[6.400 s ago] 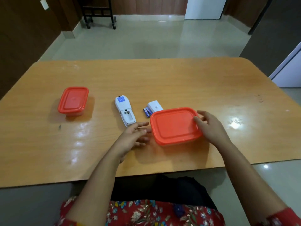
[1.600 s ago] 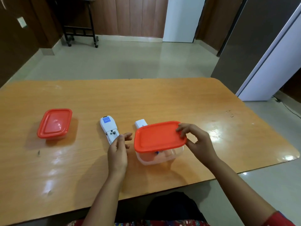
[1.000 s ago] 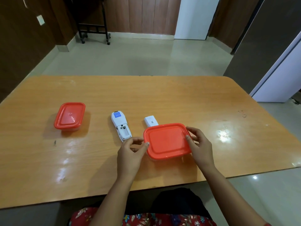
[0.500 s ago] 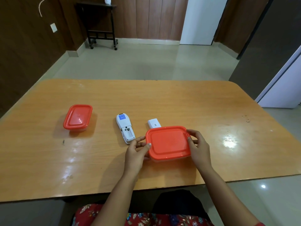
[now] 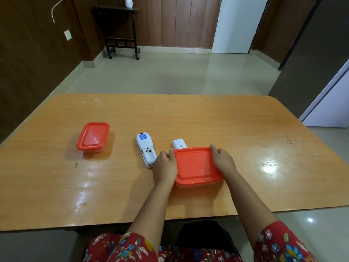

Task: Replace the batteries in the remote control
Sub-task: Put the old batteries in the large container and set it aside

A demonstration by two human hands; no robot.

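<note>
A white remote control [image 5: 145, 149] lies face down on the wooden table [image 5: 188, 118], its battery bay uncovered and looking empty. Its white battery cover [image 5: 179, 144] lies just right of it. Directly in front of me stands a clear container with an orange lid [image 5: 196, 165]. My left hand [image 5: 165, 167] presses on the lid's left edge and my right hand [image 5: 222, 161] on its right edge, fingers curled over the rim. What the container holds is hidden under the lid.
A second, smaller orange-lidded container [image 5: 93, 136] stands at the table's left. The table's near edge runs just before my lap. A dark side table [image 5: 120, 29] stands on the floor beyond, by the wall.
The lid, tilted up off the container 1.6 s ago, now lies flat on it. Both hands have slid onto its side edges. The loose batteries seen beside the cover earlier no longer show.
</note>
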